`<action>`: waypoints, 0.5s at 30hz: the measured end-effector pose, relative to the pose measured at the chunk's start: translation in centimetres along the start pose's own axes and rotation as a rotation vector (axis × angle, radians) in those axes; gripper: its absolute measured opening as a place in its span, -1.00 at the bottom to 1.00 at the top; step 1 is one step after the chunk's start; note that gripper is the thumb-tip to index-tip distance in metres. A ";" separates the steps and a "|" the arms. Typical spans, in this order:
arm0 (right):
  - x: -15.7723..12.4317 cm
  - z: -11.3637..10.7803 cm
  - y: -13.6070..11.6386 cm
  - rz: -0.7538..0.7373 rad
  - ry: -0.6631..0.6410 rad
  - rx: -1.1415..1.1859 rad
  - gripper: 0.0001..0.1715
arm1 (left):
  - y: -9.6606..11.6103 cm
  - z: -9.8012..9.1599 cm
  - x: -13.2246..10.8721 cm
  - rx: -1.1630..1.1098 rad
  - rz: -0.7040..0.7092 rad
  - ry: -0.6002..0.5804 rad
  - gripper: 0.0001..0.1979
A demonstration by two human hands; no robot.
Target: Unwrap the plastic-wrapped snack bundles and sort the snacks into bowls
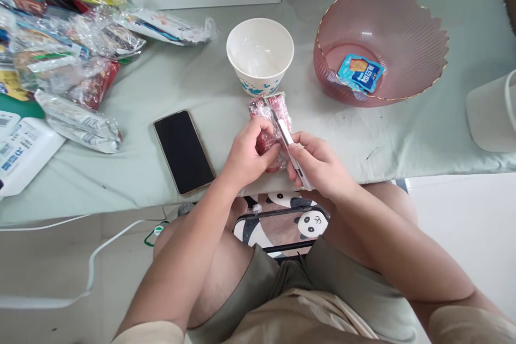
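Note:
In my right hand is a white utility knife, its dark blade tip angled up and away over a red snack packet in clear, crinkled plastic. My left hand pinches the packet's left side, fingers curled and thumb pressed on the wrapping. The packet lies on the cloth-covered table, close to its front edge. Right behind it stands a white paper bowl with a blue pattern near its base. Whether the blade touches the wrapping I cannot tell.
A pink ribbed bowl with a gold rim holds a blue packet. Left of my hands lies a black phone. Many wrapped snacks are heaped at the left, by a white-and-green container. A white bin stands far right.

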State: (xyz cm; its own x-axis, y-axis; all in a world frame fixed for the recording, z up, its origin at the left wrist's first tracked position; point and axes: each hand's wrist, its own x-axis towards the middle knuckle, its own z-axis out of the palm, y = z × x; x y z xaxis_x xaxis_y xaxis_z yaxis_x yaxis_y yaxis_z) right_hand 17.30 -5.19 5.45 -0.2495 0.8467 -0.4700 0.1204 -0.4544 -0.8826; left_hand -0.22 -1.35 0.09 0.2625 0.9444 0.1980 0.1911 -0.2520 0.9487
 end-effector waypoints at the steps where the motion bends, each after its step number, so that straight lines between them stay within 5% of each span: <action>1: 0.0 0.0 0.1 0.006 0.010 -0.005 -0.60 | 0.1 0.0 -0.1 -0.015 -0.002 0.006 -0.73; 7: -0.7 0.1 0.4 0.060 0.049 -0.034 -0.55 | 0.5 -0.1 0.0 -0.059 -0.014 0.050 -0.74; 15: -1.0 0.1 0.5 0.090 0.012 -0.105 -0.55 | 0.3 -0.1 0.5 -0.158 0.041 0.296 -0.73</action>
State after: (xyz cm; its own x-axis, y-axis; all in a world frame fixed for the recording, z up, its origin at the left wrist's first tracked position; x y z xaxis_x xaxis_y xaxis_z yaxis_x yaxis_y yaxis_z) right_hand 17.50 -6.28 5.42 -0.2222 0.8074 -0.5465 0.2415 -0.4975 -0.8332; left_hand -0.16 -0.95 0.53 -0.0239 0.9604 0.2775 0.0312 -0.2767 0.9605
